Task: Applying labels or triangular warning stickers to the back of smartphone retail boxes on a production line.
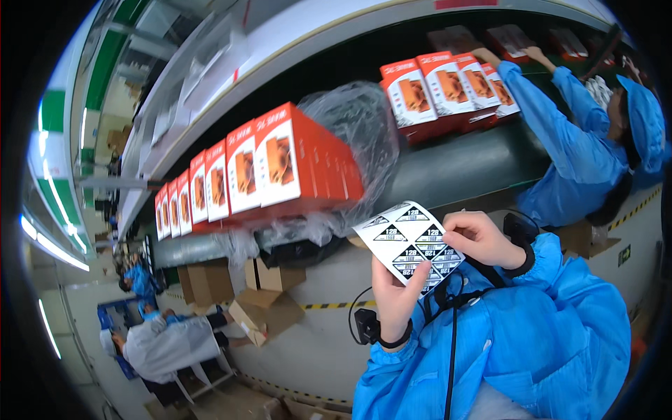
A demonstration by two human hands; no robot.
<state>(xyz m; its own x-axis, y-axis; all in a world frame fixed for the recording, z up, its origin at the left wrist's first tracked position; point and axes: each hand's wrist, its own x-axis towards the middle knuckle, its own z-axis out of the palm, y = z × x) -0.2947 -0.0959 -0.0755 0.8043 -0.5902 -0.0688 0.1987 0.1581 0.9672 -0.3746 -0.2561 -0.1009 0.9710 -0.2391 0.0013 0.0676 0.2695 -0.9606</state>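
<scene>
Label sheet (408, 246) held tilted before person's chest, apart from boxes
Left hand (393, 297) grips lower edge, thumb across printed face
Right hand (483, 240) pinches right edge; cannot tell whether any label is lifted
Progress: many black-and-white labels remain on sheet, white gaps between; none made out on boxes, so most seem left
Beyond: orange-and-white boxes (280, 164) in row on green belt (458, 166), clear plastic (353, 119) beside; co-worker (577, 140) reaches out at right
</scene>
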